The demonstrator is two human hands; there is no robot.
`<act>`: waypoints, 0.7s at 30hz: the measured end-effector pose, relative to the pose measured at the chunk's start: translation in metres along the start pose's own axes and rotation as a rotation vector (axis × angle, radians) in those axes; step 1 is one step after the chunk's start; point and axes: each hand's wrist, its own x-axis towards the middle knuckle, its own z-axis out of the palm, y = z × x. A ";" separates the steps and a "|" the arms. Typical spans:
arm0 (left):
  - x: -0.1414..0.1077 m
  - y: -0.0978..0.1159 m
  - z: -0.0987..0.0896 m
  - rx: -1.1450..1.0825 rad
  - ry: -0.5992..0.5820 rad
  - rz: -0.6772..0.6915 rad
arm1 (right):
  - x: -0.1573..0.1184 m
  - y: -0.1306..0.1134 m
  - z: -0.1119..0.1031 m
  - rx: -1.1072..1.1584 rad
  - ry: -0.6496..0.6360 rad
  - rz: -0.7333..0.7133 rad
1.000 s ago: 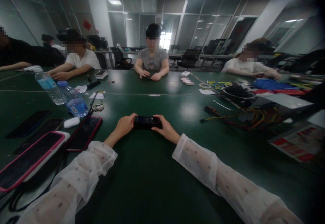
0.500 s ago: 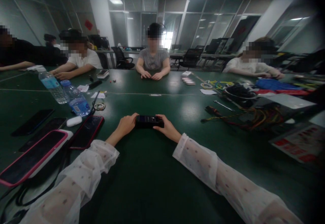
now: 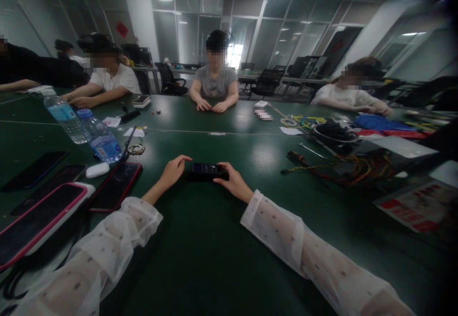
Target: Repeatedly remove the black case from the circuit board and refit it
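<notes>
A small black box-shaped device (image 3: 203, 171) with a lit screen on its face is in front of me, low over the green table; whether it rests there I cannot tell. My right hand (image 3: 232, 178) grips its right end, fingers along the top and thumb at the near side. Just off the left end is my left hand (image 3: 173, 173), holding nothing, its index finger stretched toward the device and its other fingers partly hidden. Both forearms wear sheer white dotted sleeves.
To the left lie a red-edged phone (image 3: 116, 187), a pink-rimmed phone (image 3: 45, 225), a white case (image 3: 97, 170) and two water bottles (image 3: 102, 139). Tangled wires (image 3: 358, 165) and a metal box (image 3: 400, 146) occupy the right. A person in grey (image 3: 214, 84) sits opposite; others sit either side.
My left hand has let go of the device's left end and drawn back to the left, index finger extended. My right hand keeps its grip. The view has shifted slightly.
</notes>
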 end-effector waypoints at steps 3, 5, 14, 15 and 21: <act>0.003 -0.007 0.001 -0.135 -0.010 -0.034 | 0.001 0.003 0.001 0.016 0.005 -0.009; 0.004 -0.009 0.001 -0.180 -0.012 -0.037 | 0.001 0.005 0.002 0.025 0.005 -0.010; 0.001 -0.004 0.000 -0.145 -0.019 -0.018 | 0.001 0.003 0.000 0.037 -0.005 -0.001; 0.001 -0.004 0.000 -0.130 -0.019 -0.015 | 0.001 0.003 0.000 0.035 -0.002 -0.002; -0.001 0.000 -0.001 -0.036 -0.030 0.000 | 0.002 0.003 0.001 0.030 0.006 0.016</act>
